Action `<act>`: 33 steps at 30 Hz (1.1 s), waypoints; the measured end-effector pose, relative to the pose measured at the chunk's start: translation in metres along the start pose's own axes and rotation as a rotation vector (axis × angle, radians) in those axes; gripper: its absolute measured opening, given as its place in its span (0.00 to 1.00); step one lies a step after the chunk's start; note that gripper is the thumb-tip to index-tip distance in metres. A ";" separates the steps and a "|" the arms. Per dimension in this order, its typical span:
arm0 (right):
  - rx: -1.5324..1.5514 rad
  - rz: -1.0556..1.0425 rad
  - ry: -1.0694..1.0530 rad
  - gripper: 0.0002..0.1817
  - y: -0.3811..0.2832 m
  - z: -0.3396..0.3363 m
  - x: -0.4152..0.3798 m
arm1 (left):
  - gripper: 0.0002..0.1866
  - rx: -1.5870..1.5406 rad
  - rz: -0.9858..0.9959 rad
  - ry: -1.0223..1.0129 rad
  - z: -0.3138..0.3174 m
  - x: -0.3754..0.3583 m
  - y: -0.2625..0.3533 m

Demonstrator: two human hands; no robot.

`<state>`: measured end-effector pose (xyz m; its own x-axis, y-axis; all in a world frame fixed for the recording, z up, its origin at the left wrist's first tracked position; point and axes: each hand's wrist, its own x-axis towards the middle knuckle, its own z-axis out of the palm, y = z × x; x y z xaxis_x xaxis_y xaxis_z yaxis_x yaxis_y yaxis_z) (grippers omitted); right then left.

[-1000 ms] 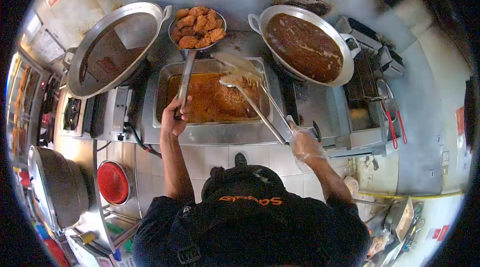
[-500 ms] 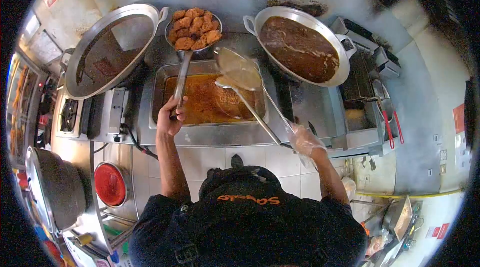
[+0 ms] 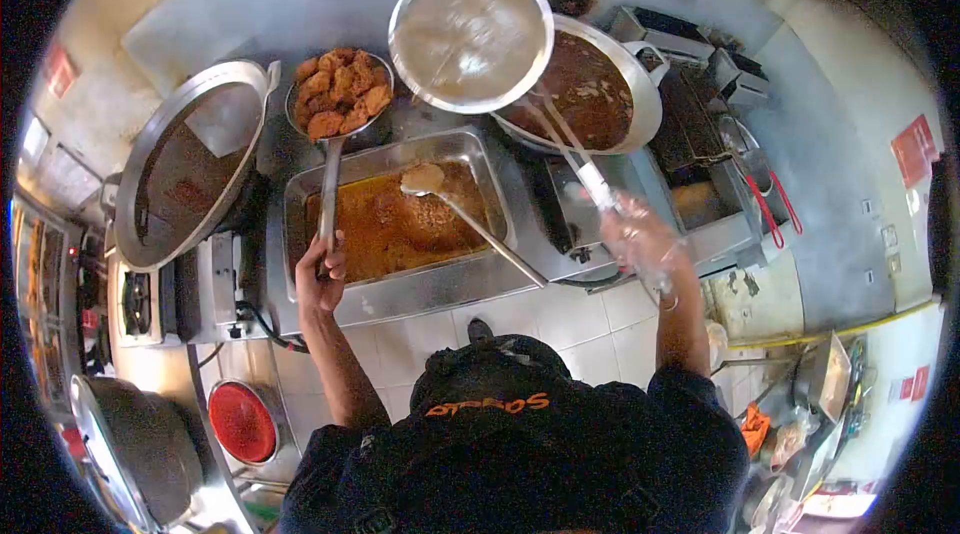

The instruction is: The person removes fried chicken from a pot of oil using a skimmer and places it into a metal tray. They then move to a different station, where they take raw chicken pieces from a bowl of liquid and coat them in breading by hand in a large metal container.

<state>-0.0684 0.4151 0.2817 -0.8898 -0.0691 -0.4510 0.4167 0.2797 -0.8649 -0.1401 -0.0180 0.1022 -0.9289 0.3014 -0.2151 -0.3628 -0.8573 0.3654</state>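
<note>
My left hand (image 3: 322, 279) is wrapped round the long handle of a strainer (image 3: 331, 184) heaped with browned fried chicken pieces (image 3: 340, 89). Its bowl is beyond the far left corner of a steel tray (image 3: 500, 219) of orange-brown liquid with crumbs. In a clear plastic glove, my right hand (image 3: 645, 239) grips a round mesh skimmer (image 3: 472, 34), raised high and partly covering the right wok (image 3: 648, 119), which holds dark bubbling oil. No food shows in the skimmer. Between my hands, a ladle (image 3: 485, 232) lies in the tray, its handle over the front edge.
Another wide wok (image 3: 262, 134) of dark oil stands at left. On the right are a fryer well (image 3: 697, 204) and baskets with red handles (image 3: 766, 214). A big lidded pot (image 3: 145, 449) and a red round container (image 3: 243, 422) are at lower left. Steam drifts at right.
The skimmer in my right hand has risen from above the tray towards the right wok and the camera. My left hand still holds the strainer of chicken. The whole view has turned slightly.
</note>
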 end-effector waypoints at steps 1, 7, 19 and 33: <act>0.074 -0.062 -0.008 0.20 -0.001 -0.013 -0.001 | 0.10 0.003 -0.007 -0.003 0.003 -0.002 -0.001; -0.434 -0.184 0.512 0.18 0.019 -0.094 0.037 | 0.10 -0.004 -0.014 -0.052 -0.003 0.001 0.000; -1.120 -0.083 0.310 0.19 0.034 -0.177 0.146 | 0.12 0.037 0.036 0.057 0.010 -0.004 -0.002; -0.588 -0.770 0.022 0.11 0.020 -0.122 0.145 | 0.11 0.002 0.016 -0.004 0.003 -0.003 -0.002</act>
<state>-0.2123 0.5278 0.2260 -0.8860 -0.4172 0.2021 -0.4357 0.6003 -0.6707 -0.1372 -0.0162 0.1052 -0.9350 0.2892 -0.2052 -0.3477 -0.8614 0.3702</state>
